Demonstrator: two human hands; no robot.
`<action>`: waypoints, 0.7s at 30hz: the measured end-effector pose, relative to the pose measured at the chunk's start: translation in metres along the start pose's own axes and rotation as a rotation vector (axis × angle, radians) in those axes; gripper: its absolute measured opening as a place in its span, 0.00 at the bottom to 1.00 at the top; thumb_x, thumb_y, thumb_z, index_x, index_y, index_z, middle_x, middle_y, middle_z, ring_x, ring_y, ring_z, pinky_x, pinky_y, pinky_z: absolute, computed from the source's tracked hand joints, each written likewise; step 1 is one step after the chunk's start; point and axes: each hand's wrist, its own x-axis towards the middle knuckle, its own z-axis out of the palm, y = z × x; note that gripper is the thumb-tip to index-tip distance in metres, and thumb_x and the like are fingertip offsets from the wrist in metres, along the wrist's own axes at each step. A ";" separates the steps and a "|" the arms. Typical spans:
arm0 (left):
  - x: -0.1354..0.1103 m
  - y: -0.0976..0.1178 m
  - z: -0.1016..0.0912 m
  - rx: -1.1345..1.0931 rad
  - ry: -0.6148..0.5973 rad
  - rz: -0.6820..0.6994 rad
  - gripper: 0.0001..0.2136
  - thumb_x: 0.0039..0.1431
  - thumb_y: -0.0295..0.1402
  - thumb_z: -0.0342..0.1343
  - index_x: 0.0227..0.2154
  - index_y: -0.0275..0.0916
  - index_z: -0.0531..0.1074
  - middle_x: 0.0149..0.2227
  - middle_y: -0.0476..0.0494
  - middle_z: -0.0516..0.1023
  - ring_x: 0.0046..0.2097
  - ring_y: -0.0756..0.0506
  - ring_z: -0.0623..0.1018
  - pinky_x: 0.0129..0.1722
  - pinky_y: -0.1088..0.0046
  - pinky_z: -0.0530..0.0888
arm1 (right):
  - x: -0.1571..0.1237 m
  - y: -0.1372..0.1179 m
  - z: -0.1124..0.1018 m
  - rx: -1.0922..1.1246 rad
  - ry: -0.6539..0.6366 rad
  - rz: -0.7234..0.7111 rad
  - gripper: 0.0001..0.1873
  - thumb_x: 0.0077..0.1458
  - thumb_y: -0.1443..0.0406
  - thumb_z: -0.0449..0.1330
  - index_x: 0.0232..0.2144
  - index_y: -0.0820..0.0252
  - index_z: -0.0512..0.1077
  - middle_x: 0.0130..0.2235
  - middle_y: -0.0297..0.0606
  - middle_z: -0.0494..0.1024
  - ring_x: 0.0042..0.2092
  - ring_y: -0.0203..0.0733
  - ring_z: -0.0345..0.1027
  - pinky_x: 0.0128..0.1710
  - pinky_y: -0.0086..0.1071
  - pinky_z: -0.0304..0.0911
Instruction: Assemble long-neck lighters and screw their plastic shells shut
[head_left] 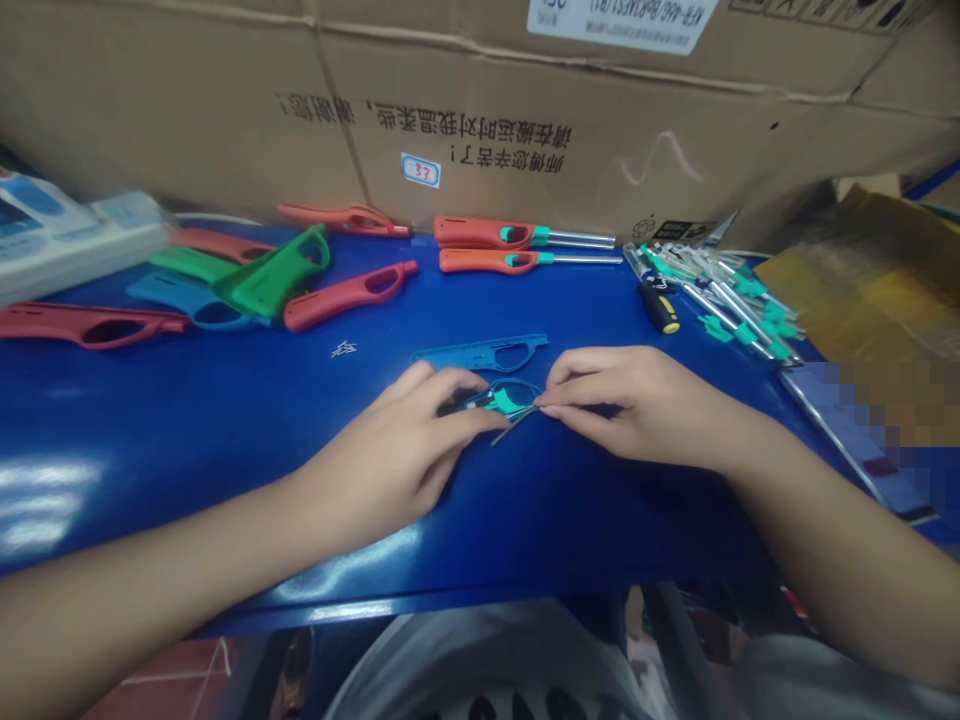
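- Centre of the frame, and the left hand [409, 435] is curled in close, thumb and forefinger a narrow gap apart, gripping a blue casing half [519, 381]; a green insert [504, 401] pokes out between them!
- Across to the right hand [637, 395]: fingertips pinched tight at the casing's right end, on a thin grey rod [512, 426] slanting down and left. Whether those fingertips touch the casing too, I can't tell.
- Just above the hands, a second blue half [480, 354] lies on the blue tabletop [247, 420].
- Left of centre, a little cluster of pale pins [344, 349].
- Upper left, coloured casings [281, 275] in red, green and blue, some overlapping.
- Upper middle, two orange-red handles [476, 262] side by side, metal tubes pointing right.
- Upper right, a heap of metal tubes [731, 300] with green pieces, a black-and-yellow screwdriver [658, 305] beside it.
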 end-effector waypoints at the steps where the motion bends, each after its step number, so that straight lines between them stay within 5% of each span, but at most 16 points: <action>1: 0.000 0.000 0.000 0.002 -0.001 0.000 0.19 0.70 0.26 0.48 0.57 0.48 0.74 0.56 0.39 0.70 0.51 0.39 0.69 0.51 0.57 0.72 | 0.000 0.000 0.000 -0.004 -0.009 0.006 0.12 0.66 0.66 0.58 0.36 0.60 0.82 0.41 0.39 0.81 0.39 0.38 0.76 0.39 0.31 0.66; 13: -0.003 0.001 -0.002 0.110 0.006 0.004 0.19 0.70 0.27 0.47 0.58 0.47 0.73 0.55 0.37 0.71 0.48 0.39 0.70 0.49 0.57 0.73 | -0.001 0.000 0.003 -0.128 -0.050 -0.006 0.12 0.66 0.66 0.58 0.47 0.56 0.80 0.45 0.36 0.86 0.45 0.44 0.80 0.41 0.33 0.67; 21: -0.001 0.004 -0.002 0.172 -0.010 0.015 0.21 0.69 0.26 0.47 0.59 0.49 0.73 0.57 0.37 0.72 0.46 0.38 0.70 0.46 0.57 0.74 | 0.004 -0.001 0.007 -0.099 -0.089 0.103 0.08 0.64 0.64 0.59 0.44 0.57 0.75 0.31 0.30 0.79 0.31 0.36 0.72 0.30 0.30 0.57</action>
